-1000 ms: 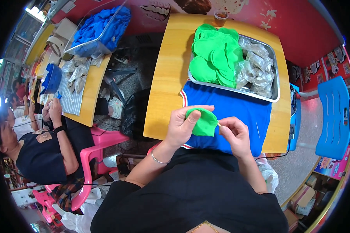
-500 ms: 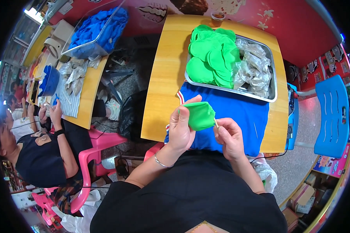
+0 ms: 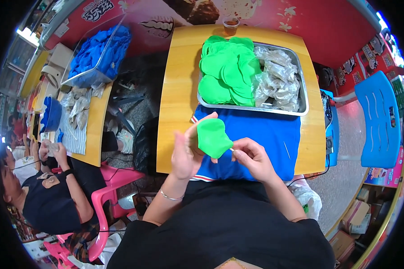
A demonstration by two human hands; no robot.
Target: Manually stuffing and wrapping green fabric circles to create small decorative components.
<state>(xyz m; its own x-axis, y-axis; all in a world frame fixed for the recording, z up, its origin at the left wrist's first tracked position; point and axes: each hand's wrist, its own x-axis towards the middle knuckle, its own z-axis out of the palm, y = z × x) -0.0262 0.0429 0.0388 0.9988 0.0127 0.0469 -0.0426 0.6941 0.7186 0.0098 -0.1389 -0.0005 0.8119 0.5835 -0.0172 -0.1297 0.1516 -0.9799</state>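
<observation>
A soft green sheet-like piece (image 3: 212, 136), its edge gathered toward the right, is held up in front of me. My left hand (image 3: 184, 152) cups it from behind with its fingers, the thumb lifted away and blurred. A fingertip shows beneath its lower edge. My right hand (image 3: 253, 158) pinches a thin pale stick (image 3: 232, 149) between thumb and fingers, against the gathered edge. Beyond both hands, a metal tray (image 3: 306, 101) holds overlapping round green pieces (image 3: 231, 67) on its left and crumpled clear plastic bags with pale contents (image 3: 279, 83) on its right.
Blue cloth (image 3: 265, 130) with striped trim covers the near part of the wooden table (image 3: 177, 89); a thin white sliver lies on it. A cup of brown liquid (image 3: 230, 27) stands at the far edge. At left, another person (image 3: 54, 193) works beside a blue-filled tub (image 3: 98, 56).
My left thumb has lifted off the green piece, and the piece has turned and spread wider. Both hands have shifted slightly left, and the whole view has swung a little.
</observation>
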